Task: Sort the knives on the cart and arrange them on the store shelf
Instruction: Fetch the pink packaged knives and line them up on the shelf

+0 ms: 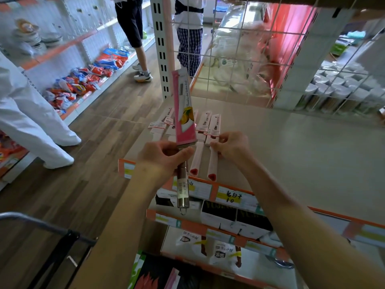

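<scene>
Gripping a knife [184, 113] by its steel handle, my left hand [164, 156] holds it upright over the front of the shelf [302, 159]. Its blade points up inside a pink card sleeve printed with a lemon. My thumb and fingers wrap the handle just under the sleeve, and the handle's hanging loop points down past the labels [229, 197] on the shelf edge.

Just beside it, my right hand [231, 147] rests on the shelf top, fingers curled and pinching the card of a pink knife [213, 163]. That knife lies flat at the right end of a row [203, 124], handle toward me and touching its neighbour's handle. The other knives in the row lie side by side in pink-and-white cards, partly hidden behind the sleeve I hold. White tags spread out at the row's left end.

Below the labels, black-and-white boxes [220, 215] fill the next level down. The black frame of the cart [62, 240] shows at lower left on the wood-look floor; what it carries is out of view. A wire grid [250, 49] closes the back of the shelf, beside a slotted white post [161, 49].

Across the aisle, red-and-blue packets [83, 82] lie on a low shelf. A person in white [31, 122] stands near them, and two people [133, 28] stand farther back.
</scene>
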Demonstrator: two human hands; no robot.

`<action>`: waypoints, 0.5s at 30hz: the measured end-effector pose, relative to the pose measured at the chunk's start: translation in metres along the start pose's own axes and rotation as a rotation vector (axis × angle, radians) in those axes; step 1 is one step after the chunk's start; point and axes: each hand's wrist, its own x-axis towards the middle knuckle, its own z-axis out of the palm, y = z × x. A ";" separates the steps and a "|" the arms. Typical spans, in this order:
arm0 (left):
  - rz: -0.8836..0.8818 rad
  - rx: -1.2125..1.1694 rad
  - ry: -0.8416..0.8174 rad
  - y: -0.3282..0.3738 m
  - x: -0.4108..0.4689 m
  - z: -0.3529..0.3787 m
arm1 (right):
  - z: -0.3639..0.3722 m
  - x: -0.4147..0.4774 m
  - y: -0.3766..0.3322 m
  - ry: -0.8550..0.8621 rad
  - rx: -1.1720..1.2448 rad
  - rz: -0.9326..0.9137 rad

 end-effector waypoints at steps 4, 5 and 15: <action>0.020 0.015 -0.007 -0.002 -0.002 0.006 | -0.006 -0.013 0.003 0.089 -0.059 -0.190; 0.025 -0.003 -0.015 -0.002 -0.002 0.008 | -0.009 -0.017 0.004 0.102 -0.031 -0.215; -0.157 -0.492 -0.486 0.008 -0.003 0.037 | -0.044 -0.038 0.009 -0.117 0.733 0.050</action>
